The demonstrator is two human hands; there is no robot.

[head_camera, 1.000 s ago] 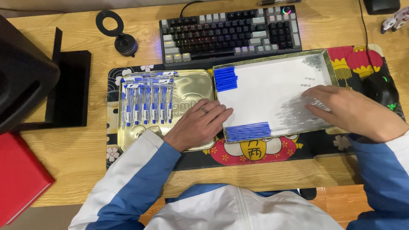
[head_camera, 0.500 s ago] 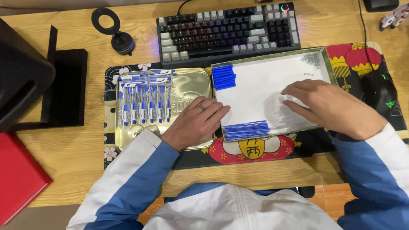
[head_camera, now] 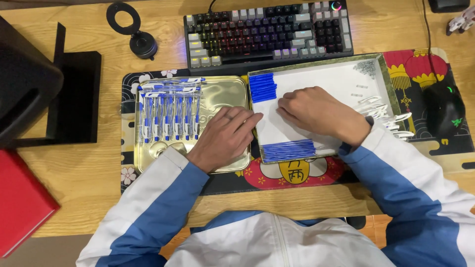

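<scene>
The left hand (head_camera: 225, 136) lies flat and open on the gold tin lid (head_camera: 217, 96), with its fingertips touching the edge of the white tray (head_camera: 321, 79). A row of blue and white pens (head_camera: 170, 116) lies in the gold tin lid, just beside that hand. The right hand (head_camera: 319, 111) rests inside the white tray with its fingers curled down; I cannot tell if it grips anything. Blue pen parts (head_camera: 262, 86) sit at the tray's top left, and more blue sticks (head_camera: 289, 150) lie along its bottom edge. Clear pen tubes (head_camera: 391, 116) lie at the tray's right side. A keyboard (head_camera: 267, 29) sits on the bench (head_camera: 74, 168) behind both trays.
</scene>
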